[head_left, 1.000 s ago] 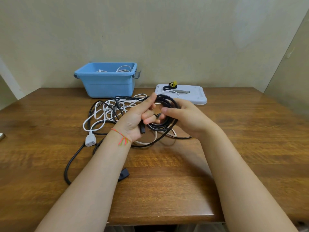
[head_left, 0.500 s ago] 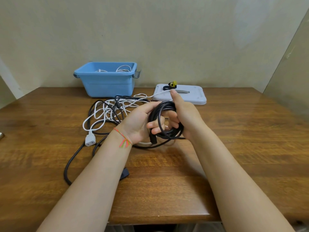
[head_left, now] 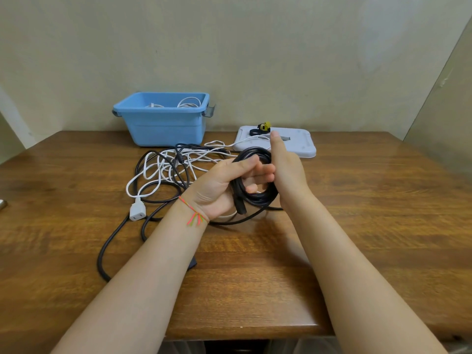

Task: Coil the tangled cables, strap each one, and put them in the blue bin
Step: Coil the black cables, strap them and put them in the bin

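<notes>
Soft, even indoor light, moderately bright, with no hard shadows. A dim, blurred shadow lies on the desk (head_left: 357, 200) just beneath the hands (head_left: 255, 180), and a faint one under the near forearms. A pale sheen spreads across the varnished wood right of the hands. The wide lens bows the desk's far edge and tilts the wall edges. Focus is fair, softening slightly toward the corners.

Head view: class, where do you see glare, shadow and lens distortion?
Head view: soft glare on the table at right; faint shadow under the hands and black coil; wide-angle bending curves the table's edges and stretches the forearms; focus fairly even.
</notes>
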Motion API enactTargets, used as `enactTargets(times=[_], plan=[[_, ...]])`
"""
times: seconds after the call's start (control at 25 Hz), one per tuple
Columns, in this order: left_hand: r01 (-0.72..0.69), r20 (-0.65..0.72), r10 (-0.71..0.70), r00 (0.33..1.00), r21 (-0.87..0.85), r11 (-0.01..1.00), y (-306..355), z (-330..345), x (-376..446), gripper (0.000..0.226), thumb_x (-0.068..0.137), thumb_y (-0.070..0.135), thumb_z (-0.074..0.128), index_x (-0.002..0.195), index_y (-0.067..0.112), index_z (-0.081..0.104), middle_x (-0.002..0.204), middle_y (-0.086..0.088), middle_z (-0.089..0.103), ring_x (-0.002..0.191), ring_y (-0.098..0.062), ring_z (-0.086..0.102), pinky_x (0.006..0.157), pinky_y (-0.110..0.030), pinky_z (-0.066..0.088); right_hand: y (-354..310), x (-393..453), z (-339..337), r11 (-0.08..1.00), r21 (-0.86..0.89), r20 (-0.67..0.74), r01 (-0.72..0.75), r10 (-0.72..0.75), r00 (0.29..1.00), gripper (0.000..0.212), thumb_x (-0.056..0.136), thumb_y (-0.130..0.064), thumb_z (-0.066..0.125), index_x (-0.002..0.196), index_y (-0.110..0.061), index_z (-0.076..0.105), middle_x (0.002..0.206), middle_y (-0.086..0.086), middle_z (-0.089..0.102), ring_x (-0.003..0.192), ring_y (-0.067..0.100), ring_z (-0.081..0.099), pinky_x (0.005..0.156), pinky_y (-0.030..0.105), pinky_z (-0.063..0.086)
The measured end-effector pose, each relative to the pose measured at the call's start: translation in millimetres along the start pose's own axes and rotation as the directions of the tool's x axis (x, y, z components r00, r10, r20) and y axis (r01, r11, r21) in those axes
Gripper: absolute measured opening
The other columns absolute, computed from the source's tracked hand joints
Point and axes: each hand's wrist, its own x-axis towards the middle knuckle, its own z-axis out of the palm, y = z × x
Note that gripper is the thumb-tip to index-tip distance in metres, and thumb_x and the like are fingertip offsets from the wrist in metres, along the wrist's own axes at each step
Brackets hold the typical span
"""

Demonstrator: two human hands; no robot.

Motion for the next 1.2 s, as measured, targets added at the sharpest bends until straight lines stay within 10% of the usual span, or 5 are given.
enactTargets(times=[0.24, 0.56, 0.72, 1.04, 1.2], plan=[[0.073, 0.044, -0.072, 0.996, -0.021, 0.997, 2, -1, -1, 0.025, 0.095, 0.027, 0.056, 0.075, 0.013, 0.062, 0.066, -0.001, 0.054, 0.059, -0.012, 0.054, 0.054, -0.020, 0.045, 2, 1, -1, 0.994, -0.029, -0.041, 0.104, -0.106, 0.994, 0.077, 0.100, -0.058, 0.035, 0.090, 0.012, 0.066, 0.073, 0.010, 0.060, 0.068, 0.020, 0.055, 0.062, 0.032, 0.041], [-0.007, -0.110, 0.025, 0.994, 0.161, 0.987, -1, 1, 5, 0.022, 0.097, 0.009, 0.057, 0.076, 0.015, 0.059, 0.058, 0.001, 0.044, 0.051, -0.012, 0.043, 0.077, -0.035, 0.049, 4, 2, -5, 0.986, -0.050, -0.094, 0.158, -0.162, 0.982, 0.071, 0.102, -0.057, 0.032, 0.049, -0.011, 0.047, 0.046, 0.000, 0.049, 0.055, 0.020, 0.050, 0.060, 0.034, 0.039], [0.109, -0.053, -0.101, 0.993, 0.186, 0.976, 4, 9, -1, 0.031, 0.092, 0.031, 0.055, 0.068, 0.013, 0.049, 0.043, 0.005, 0.030, 0.044, -0.012, 0.032, 0.051, -0.018, 0.039, 6, 2, -3, 0.979, -0.069, -0.084, 0.193, -0.199, 0.976, 0.071, 0.100, -0.059, 0.032, 0.050, -0.011, 0.045, 0.045, 0.001, 0.047, 0.054, 0.020, 0.049, 0.061, 0.035, 0.040], [-0.005, -0.195, -0.055, 0.979, -0.291, 0.957, 6, -12, 8, 0.050, 0.099, 0.047, 0.049, 0.059, 0.019, 0.037, 0.038, 0.009, 0.025, 0.036, -0.006, 0.025, 0.042, -0.018, 0.020, 9, 6, -6, 0.993, -0.079, 0.242, 0.083, -0.062, 0.968, 0.061, 0.098, -0.060, 0.042, 0.103, -0.005, 0.068, 0.086, 0.008, 0.068, 0.076, 0.022, 0.067, 0.066, 0.038, 0.056], [-0.166, -0.392, -0.075, 0.917, -0.545, 0.822, 22, -47, 5, 0.057, 0.095, 0.059, 0.049, 0.054, 0.021, 0.037, 0.039, 0.008, 0.024, 0.036, -0.008, 0.023, 0.047, -0.014, 0.023, 13, 7, -17, 0.983, -0.153, 0.482, 0.100, -0.014, 0.876, 0.026, 0.092, -0.036, 0.067, 0.094, -0.010, 0.064, 0.074, 0.003, 0.062, 0.062, 0.017, 0.059, 0.064, 0.033, 0.055]])
